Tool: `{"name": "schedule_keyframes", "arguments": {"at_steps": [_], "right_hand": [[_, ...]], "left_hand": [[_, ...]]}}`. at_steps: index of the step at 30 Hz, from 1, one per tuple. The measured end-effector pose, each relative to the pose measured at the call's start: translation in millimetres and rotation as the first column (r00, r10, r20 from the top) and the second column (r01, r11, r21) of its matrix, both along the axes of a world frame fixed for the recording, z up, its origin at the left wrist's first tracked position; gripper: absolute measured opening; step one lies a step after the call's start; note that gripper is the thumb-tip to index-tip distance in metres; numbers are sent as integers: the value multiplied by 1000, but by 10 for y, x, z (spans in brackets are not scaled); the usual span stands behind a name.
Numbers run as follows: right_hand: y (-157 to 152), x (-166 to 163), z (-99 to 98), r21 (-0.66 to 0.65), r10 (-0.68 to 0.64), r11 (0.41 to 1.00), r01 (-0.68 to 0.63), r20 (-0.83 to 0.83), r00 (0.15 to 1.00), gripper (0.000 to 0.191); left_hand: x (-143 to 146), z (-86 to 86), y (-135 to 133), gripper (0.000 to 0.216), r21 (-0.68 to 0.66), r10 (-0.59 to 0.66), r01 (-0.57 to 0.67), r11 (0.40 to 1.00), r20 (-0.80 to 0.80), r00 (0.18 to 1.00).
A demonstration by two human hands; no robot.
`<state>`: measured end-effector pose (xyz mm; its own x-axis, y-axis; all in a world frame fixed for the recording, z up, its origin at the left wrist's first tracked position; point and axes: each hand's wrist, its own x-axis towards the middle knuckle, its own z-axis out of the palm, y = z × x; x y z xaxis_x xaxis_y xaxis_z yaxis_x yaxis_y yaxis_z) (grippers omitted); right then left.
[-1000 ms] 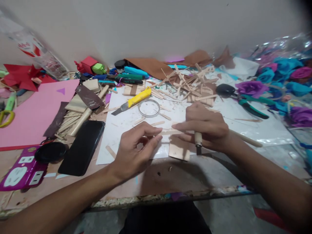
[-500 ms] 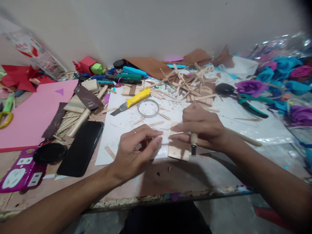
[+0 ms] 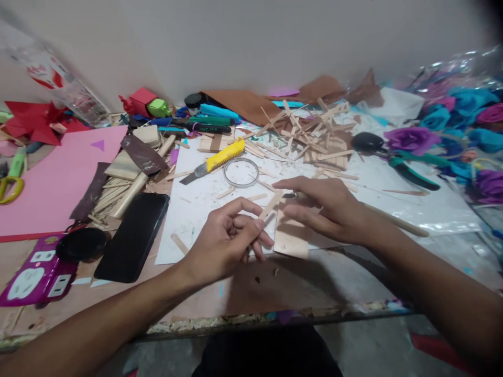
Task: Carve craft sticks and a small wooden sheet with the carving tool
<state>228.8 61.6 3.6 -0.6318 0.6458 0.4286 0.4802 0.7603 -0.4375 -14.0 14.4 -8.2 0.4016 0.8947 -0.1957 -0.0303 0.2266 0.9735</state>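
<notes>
Between the thumb and index finger of my left hand (image 3: 231, 230) is a flat wooden craft stick (image 3: 272, 205), angled up to the right. Its other fingers are loosely curled beneath. My right hand (image 3: 328, 207) grips a small carving tool, its short metal blade (image 3: 290, 195) pointing left at the stick's upper end. The tool's handle is mostly hidden under the hand, whose index finger reaches forward over it. Below the right fingers, a flat wooden block (image 3: 291, 238) lies at the front edge of the white sheet (image 3: 204, 209).
A yellow utility knife (image 3: 220, 159) and a clear ring (image 3: 241, 173) lie beyond my hands. Behind is a pile of craft sticks (image 3: 310, 131). A black phone (image 3: 133, 238) is at left; green-handled pliers (image 3: 412, 170) and a wooden rod (image 3: 396, 219) are at right.
The carving tool has turned from blade down to blade left, toward the stick. The stick now tilts upward in my left hand, and the right fingers have moved off its end.
</notes>
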Motion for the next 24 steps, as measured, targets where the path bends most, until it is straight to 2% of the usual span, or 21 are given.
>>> {"name": "schedule_keyframes", "arguments": {"at_steps": [6,11,17,24], "right_hand": [[-41,-41,35,29,1,1000,0,-19,1000,32],[-70,-80,64,17,38,999,-41,122,992,29],[-161,-160,94,-108,32,994,-1,294,955,41],[-214,-262,86,-309,16,947,91,327,945,44]], "left_hand": [[16,16,13,31,-27,82,-82,996,9,997],[19,-15,22,29,0,153,-153,988,5,988],[25,-35,11,27,4,149,-149,989,10,989],[61,-38,-33,25,17,167,-167,986,-7,986]]}}
